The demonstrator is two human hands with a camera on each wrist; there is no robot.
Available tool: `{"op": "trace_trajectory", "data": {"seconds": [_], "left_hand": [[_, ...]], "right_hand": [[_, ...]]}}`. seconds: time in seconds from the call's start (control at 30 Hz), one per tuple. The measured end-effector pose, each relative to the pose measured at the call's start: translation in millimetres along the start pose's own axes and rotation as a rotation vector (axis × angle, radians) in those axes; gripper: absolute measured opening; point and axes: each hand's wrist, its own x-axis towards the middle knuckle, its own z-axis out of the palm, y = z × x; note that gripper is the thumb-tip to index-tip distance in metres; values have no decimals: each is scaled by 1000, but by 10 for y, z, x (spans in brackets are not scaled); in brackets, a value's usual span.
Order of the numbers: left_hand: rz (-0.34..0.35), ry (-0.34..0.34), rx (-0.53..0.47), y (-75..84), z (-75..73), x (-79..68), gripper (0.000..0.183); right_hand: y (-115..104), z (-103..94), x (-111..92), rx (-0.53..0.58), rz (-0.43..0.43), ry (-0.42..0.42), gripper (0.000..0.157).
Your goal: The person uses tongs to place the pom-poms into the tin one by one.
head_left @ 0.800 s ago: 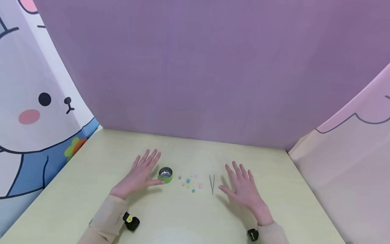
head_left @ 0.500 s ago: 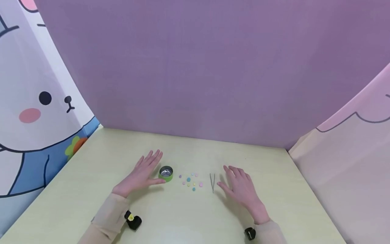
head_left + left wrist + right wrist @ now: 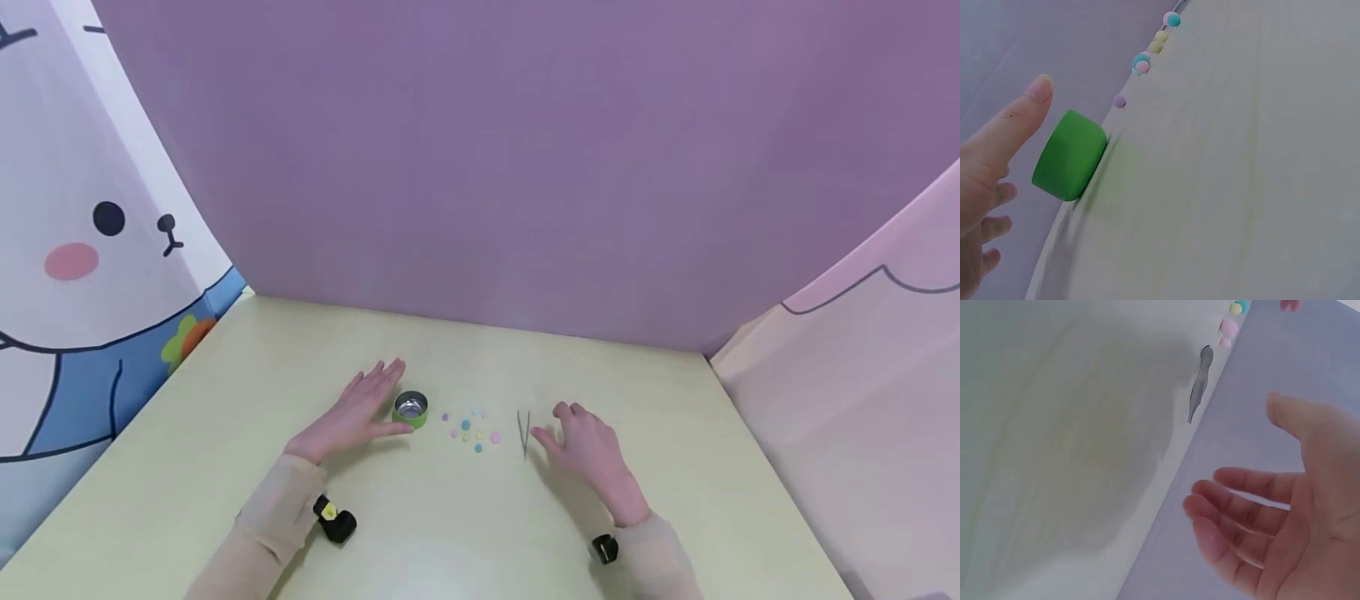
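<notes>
The tweezers (image 3: 1199, 384) lie on the worktop (image 3: 450, 508) just left of the right hand (image 3: 591, 450), apart from its thumb, their long axis running near to far with the joined end toward the person and the prongs spreading away. That hand is the nearer, its fingers loosely bent and holding nothing; the left hand (image 3: 351, 422), fingers extended and gripping nothing, is beside the green tin (image 3: 1071, 156), with small pastel balls (image 3: 466, 425) between tin and tweezers.

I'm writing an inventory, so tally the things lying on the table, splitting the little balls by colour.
Green tin: 1
Tweezers: 1
Pink balls: 3
Blue balls, one paler: 3
Yellow balls: 2
Purple ball: 1
Total: 11
</notes>
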Motion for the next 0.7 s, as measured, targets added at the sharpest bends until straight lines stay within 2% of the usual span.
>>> {"op": "trace_trajectory", "data": {"seconds": [0.13, 0.3, 0.7], "left_hand": [[-7, -14, -19, -2, 28, 39, 106], [5, -30, -25, 22, 81, 72, 106], [5, -52, -42, 46, 154, 132, 104]], "right_hand": [[-35, -21, 54, 18, 64, -113, 49], [-101, -24, 115, 48, 77, -226, 46], [-251, 54, 255, 95, 112, -318, 42]]}}
